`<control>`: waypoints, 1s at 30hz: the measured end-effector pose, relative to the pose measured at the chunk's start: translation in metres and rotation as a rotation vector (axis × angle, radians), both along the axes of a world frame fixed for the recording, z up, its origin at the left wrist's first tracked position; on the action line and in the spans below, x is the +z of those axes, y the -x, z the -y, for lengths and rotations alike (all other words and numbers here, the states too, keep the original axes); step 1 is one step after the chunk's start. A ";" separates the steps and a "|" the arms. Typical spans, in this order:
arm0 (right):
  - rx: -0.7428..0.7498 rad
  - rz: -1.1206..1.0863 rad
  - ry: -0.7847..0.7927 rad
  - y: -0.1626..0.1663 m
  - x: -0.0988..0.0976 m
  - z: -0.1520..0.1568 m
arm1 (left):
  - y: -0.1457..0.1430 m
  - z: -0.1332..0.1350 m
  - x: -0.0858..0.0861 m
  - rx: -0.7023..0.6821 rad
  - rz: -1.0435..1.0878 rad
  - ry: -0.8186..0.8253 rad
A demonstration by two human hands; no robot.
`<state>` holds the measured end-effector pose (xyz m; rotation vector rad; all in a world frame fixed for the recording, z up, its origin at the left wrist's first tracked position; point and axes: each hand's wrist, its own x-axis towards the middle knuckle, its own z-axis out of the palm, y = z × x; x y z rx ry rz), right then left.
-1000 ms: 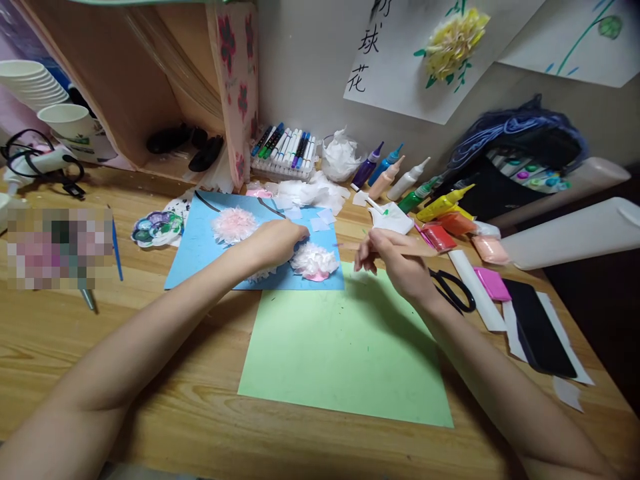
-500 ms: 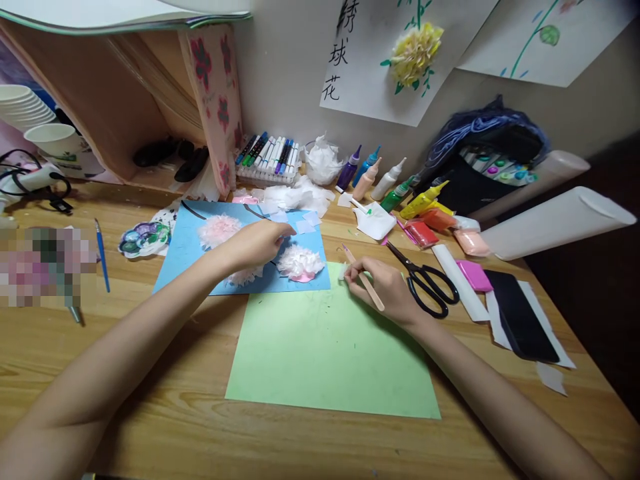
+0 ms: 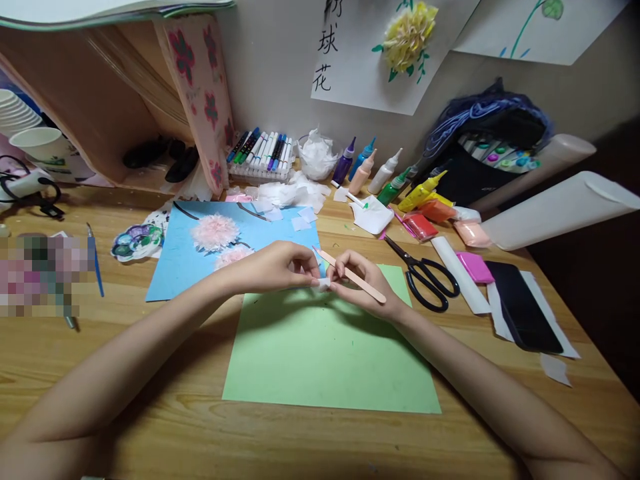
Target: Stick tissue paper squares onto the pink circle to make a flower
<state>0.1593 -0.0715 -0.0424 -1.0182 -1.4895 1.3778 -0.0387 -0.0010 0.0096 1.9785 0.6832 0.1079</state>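
Observation:
My left hand (image 3: 283, 267) pinches a small piece of white tissue paper (image 3: 324, 284) at its fingertips. On its other side, the fingertips of my right hand (image 3: 367, 283) touch the same piece. A flat wooden craft stick (image 3: 357, 279) with a pinkish tip is also gripped in my right hand, slanting up to the left. Both hands are closed, over the far edge of a green paper sheet (image 3: 330, 360). Behind my left hand lies a blue paper sheet (image 3: 173, 257) with a fluffy pink paper flower (image 3: 215, 231) and dark painted branches. My left hand hides part of this sheet.
Black scissors (image 3: 427, 280) and a phone (image 3: 525, 310) lie at the right. Glue bottles (image 3: 364, 172), clay packets (image 3: 420, 225) and white tissue scraps (image 3: 295, 191) line the back. A marker tray (image 3: 263, 153) stands by a pink box (image 3: 197, 100). At left are a paint palette (image 3: 140, 240) and brush (image 3: 96, 260).
My left hand has moved right and down from the flowers on the blue sheet, meeting my right hand. The white tissue piece is now between their fingertips. The view has shifted slightly.

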 end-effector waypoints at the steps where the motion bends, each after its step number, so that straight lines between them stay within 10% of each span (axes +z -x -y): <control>1: 0.002 -0.001 0.000 0.000 -0.001 0.000 | 0.000 0.000 0.000 0.019 0.008 0.060; 7: -0.019 -0.014 0.021 0.003 -0.004 0.002 | -0.005 0.004 0.002 0.161 -0.027 0.171; 14: -0.290 0.033 -0.196 0.000 -0.014 0.015 | -0.002 0.004 -0.007 0.316 -0.170 -0.152; 30: -0.054 0.447 -0.430 0.011 -0.016 0.012 | 0.007 -0.008 -0.009 0.441 -0.250 -0.572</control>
